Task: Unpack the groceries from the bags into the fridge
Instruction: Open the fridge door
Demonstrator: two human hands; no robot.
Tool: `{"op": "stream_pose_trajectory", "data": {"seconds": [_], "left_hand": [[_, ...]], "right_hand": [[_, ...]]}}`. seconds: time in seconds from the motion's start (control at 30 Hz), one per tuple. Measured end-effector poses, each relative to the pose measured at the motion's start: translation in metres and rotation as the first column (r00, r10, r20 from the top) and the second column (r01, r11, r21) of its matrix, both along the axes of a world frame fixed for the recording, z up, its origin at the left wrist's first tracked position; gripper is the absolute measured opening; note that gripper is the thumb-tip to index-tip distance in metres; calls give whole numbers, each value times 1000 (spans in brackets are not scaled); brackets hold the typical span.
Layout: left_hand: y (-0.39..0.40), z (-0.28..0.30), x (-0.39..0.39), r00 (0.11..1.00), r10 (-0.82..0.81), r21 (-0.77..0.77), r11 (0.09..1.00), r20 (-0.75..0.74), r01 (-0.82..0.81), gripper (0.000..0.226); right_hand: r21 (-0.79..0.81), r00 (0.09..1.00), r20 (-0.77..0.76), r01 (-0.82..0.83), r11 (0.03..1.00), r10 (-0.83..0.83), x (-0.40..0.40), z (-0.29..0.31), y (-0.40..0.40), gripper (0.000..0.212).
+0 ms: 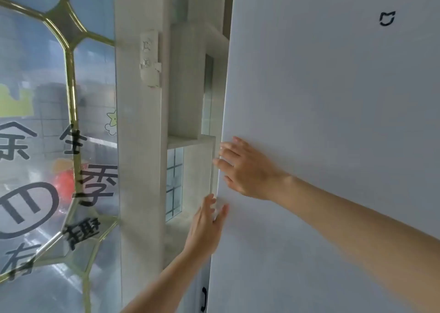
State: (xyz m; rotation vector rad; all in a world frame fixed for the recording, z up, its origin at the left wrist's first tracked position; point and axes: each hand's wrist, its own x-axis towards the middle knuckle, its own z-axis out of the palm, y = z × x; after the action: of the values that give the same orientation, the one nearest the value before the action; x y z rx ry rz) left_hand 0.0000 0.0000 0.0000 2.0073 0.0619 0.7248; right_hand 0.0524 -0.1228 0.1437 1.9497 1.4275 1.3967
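A tall pale grey fridge door [333, 122] fills the right half of the view, with a small black logo near its top. My right hand [247, 170] lies flat against the door close to its left edge, fingers spread and pointing left. My left hand [206, 224] reaches up from below, fingers apart, touching the same left edge just under the right hand. Neither hand holds anything. No bags or groceries are in sight.
A narrow white pillar [140, 170] with a wall socket [150, 58] stands just left of the fridge. Between them is a recessed white shelf niche [190, 141]. A window with gold frames and black lettering [47, 146] takes up the left side.
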Motion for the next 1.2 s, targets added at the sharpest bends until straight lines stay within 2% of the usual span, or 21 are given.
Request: {"op": "stream_pose_trajectory", "data": {"seconds": [0.07,0.2,0.3,0.4,0.63,0.77,0.97,1.07,1.2], "left_hand": [[4,-4,13,997,-81,-109,991,-5,80,42],[13,-5,28,989,-145,-133,981,-13,142,21],[14,-3,29,973,-231,-153,962,-3,228,26],[18,-2,29,969,-247,-153,958,-17,241,30],[27,1,28,959,-282,-119,954,-38,276,28],[29,4,25,955,-294,-138,948,-37,286,36],[37,4,-9,962,-273,-53,961,-24,272,35],[40,5,-30,954,-298,-69,953,-36,295,26],[43,0,-59,950,-310,-62,950,-34,307,19]], "right_hand": [[-52,998,61,37,998,-34,8,2,11,35],[-132,978,150,169,977,-148,13,5,22,37],[-151,953,219,243,958,-207,17,2,23,41],[-141,952,239,228,964,-190,20,-1,27,40],[-154,942,234,282,947,-242,15,1,31,41],[-138,938,245,284,949,-245,12,3,32,41],[-112,967,224,151,982,-123,-13,-2,28,39],[-114,969,196,175,978,-150,-35,-3,28,40],[13,977,95,190,982,-190,-75,-14,28,53]]}}
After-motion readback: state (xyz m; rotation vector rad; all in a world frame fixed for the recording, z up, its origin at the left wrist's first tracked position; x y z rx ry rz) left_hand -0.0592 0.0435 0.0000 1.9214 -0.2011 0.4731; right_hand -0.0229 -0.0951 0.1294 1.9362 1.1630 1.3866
